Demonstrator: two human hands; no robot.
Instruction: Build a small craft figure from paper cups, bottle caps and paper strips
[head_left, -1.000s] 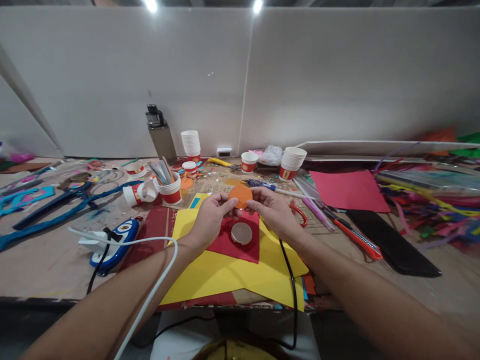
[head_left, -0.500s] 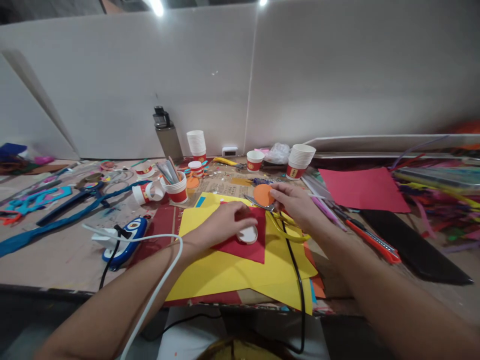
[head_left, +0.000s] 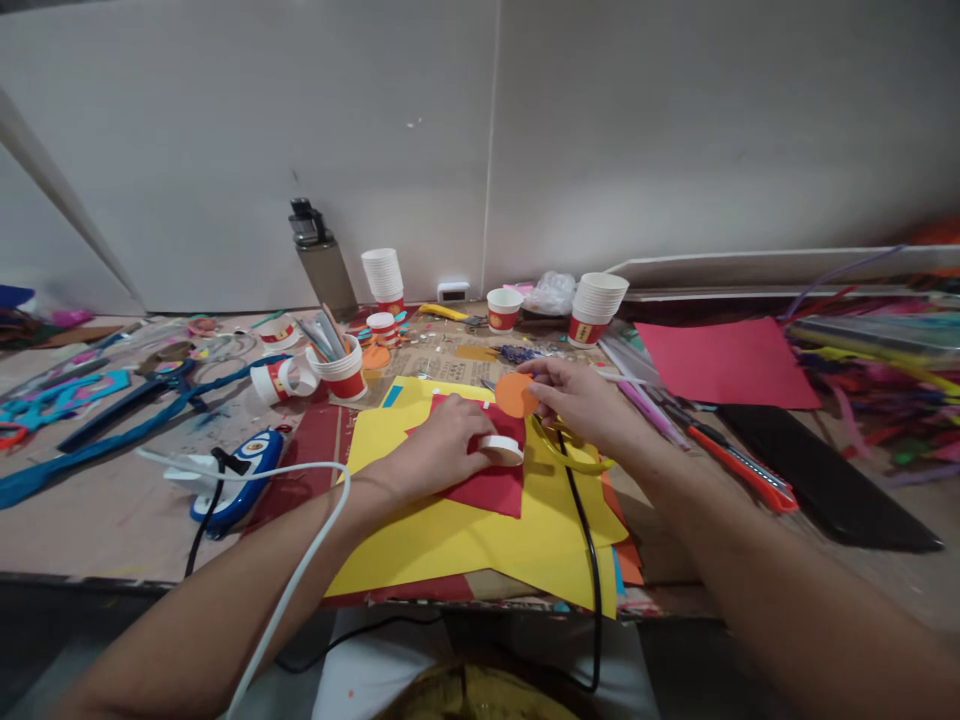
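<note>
Between its thumb and fingers my left hand [head_left: 442, 448] holds a small white paper ring [head_left: 504, 447], tilted over a red sheet [head_left: 487, 490]. Under the red sheet lie yellow sheets [head_left: 420, 550]. My right hand [head_left: 574, 395] pinches an orange paper disc [head_left: 515, 394] by its right edge, just behind the red sheet. Scissors with yellow handles [head_left: 574, 460] lie below my right hand, their blades mostly hidden by the disc and the fingers.
Paper cups [head_left: 598, 300] and a bottle [head_left: 326, 265] stand along the back. At left are a cup of sticks [head_left: 343, 375] and a blue glue gun [head_left: 244, 485]. A red cutter [head_left: 742, 467] and a black slab [head_left: 832, 480] lie right. A black cable crosses the yellow sheets.
My left hand has taken hold of the white ring, which is now tipped up. The orange disc is still in my right hand. The whole view has shifted slightly.
</note>
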